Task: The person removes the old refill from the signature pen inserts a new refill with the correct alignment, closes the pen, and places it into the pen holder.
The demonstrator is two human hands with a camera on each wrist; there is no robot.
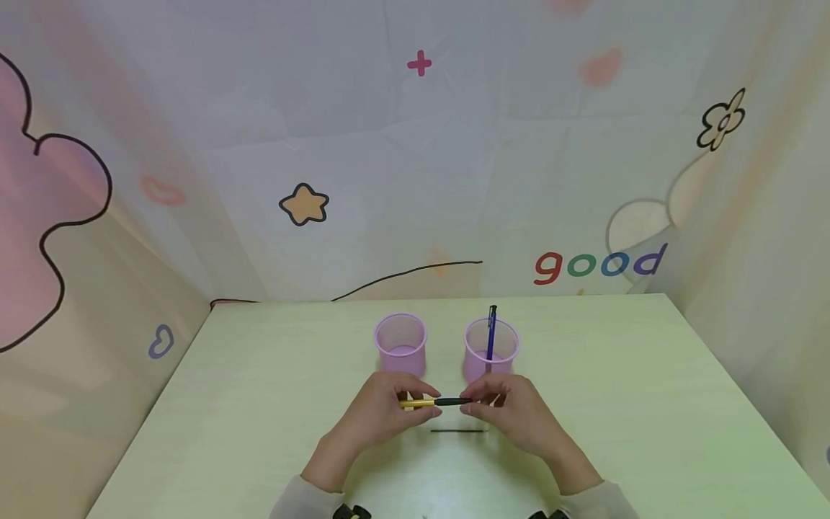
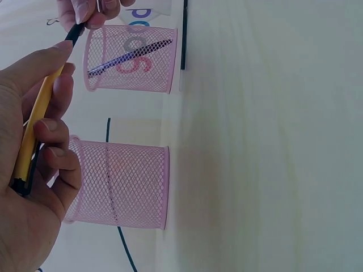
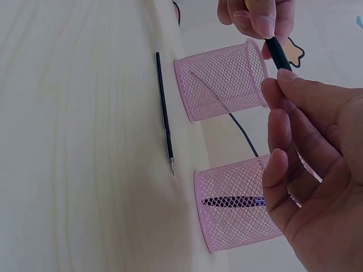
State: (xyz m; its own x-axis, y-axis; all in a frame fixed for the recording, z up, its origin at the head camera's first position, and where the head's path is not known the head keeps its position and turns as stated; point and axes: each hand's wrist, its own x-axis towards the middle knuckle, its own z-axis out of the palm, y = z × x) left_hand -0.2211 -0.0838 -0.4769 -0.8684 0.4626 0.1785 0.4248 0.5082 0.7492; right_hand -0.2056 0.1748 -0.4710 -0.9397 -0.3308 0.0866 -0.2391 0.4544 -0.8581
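I hold a yellow pen (image 1: 433, 402) level above the table, in front of two pink mesh cups. My left hand (image 1: 415, 400) grips its yellow barrel (image 2: 34, 127). My right hand (image 1: 483, 404) pinches its black end (image 3: 277, 52) between thumb and fingers. A thin black refill (image 1: 457, 431) lies on the table just below the hands, also seen in the right wrist view as a refill (image 3: 165, 113) beside the cups. The left cup (image 1: 400, 344) is empty. The right cup (image 1: 491, 353) holds an upright blue pen (image 1: 491, 331).
The pale green table (image 1: 259, 404) stretches wide on both sides of the hands. Printed fabric walls close it in at the back and along both sides. The cups stand near the middle, towards the back.
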